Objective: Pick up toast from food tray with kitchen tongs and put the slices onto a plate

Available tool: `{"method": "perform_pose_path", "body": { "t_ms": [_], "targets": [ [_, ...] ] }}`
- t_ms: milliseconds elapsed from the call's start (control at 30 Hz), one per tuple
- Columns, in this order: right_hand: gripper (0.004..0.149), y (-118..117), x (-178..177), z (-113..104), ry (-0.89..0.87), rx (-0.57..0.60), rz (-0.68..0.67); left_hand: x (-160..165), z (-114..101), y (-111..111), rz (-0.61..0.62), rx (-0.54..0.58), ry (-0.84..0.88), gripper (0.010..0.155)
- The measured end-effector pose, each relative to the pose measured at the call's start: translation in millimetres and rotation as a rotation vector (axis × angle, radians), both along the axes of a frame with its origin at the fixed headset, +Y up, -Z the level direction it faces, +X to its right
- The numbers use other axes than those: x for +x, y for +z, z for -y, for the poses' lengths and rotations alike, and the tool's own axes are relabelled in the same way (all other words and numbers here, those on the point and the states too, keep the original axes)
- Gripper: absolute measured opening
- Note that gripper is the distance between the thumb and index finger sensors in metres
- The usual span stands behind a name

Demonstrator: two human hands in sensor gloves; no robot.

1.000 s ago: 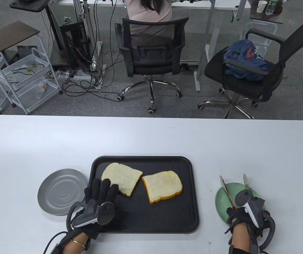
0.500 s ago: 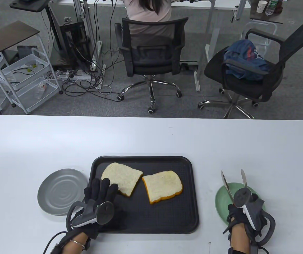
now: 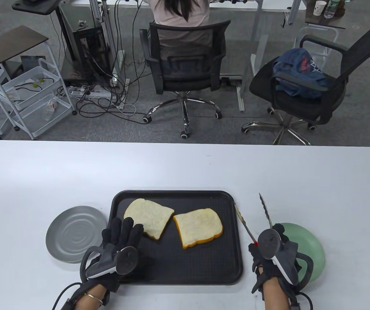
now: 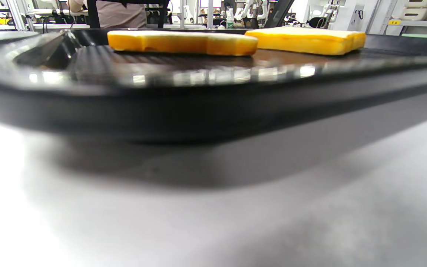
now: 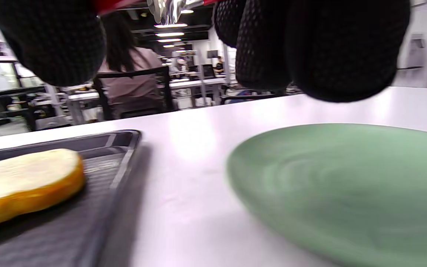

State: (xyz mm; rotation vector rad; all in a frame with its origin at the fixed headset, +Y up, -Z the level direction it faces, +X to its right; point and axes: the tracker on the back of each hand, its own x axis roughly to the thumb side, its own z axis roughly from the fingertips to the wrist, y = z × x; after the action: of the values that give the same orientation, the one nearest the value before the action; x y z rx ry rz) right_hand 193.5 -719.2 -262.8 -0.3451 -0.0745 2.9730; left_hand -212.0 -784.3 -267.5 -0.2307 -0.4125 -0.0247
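Two toast slices lie on the black food tray (image 3: 204,268): the left slice (image 3: 149,218) and the right slice (image 3: 198,226), also seen edge-on as the left slice (image 4: 182,42) and the right slice (image 4: 306,39). My left hand (image 3: 120,240) rests flat on the tray's near left part, fingers straight, its tips touching the left slice. My right hand (image 3: 270,255) grips metal tongs (image 3: 256,216) by their red-marked handle, arms spread and pointing away, one arm over the tray's right rim. A green plate (image 3: 311,255) lies under and right of that hand, also seen as the green plate (image 5: 347,185).
A grey metal plate (image 3: 72,232) sits left of the tray. The white table (image 3: 185,168) extends beyond the tray. Office chairs, a cart and cables stand on the floor past the table's far edge, where a person sits with their back turned.
My right hand has carried the tongs left, off the green plate and toward the tray's right rim. The left hand and both slices have stayed put.
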Motion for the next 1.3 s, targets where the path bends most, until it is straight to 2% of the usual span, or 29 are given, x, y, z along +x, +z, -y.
{"method": "perform_pose_path", "body": {
  "t_ms": [167, 400, 500, 700, 900, 1033, 1233, 1300],
  "targets": [
    [0.102, 7, -29, 6, -0.034, 0.033, -0.090, 0, -2, 2, 0.007, 0.012, 0.009, 0.095],
    [0.102, 2, -56, 30, -0.019, 0.017, -0.166, -1, 1, 1, 0.006, 0.011, -0.012, 0.095],
    [0.102, 0, -57, 40, -0.032, 0.011, -0.188, -1, 2, 1, 0.003, 0.010, -0.011, 0.095],
    [0.102, -1, -47, 45, -0.056, 0.004, -0.178, -3, -1, 1, -0.006, 0.015, -0.002, 0.095],
    [0.103, -1, -41, 46, -0.089, -0.004, -0.164, -11, -13, 2, -0.033, 0.093, 0.022, 0.092],
    [0.103, -2, -38, 47, -0.111, -0.013, -0.160, -32, -18, -1, -0.111, 0.129, 0.037, 0.091],
    [0.102, -2, -38, 48, -0.126, -0.010, -0.173, -84, -25, -3, -0.314, 0.142, 0.119, 0.089],
    [0.102, -2, -39, 48, -0.131, -0.012, -0.181, -100, -27, -2, -0.381, 0.169, 0.089, 0.088]
  ]
}}
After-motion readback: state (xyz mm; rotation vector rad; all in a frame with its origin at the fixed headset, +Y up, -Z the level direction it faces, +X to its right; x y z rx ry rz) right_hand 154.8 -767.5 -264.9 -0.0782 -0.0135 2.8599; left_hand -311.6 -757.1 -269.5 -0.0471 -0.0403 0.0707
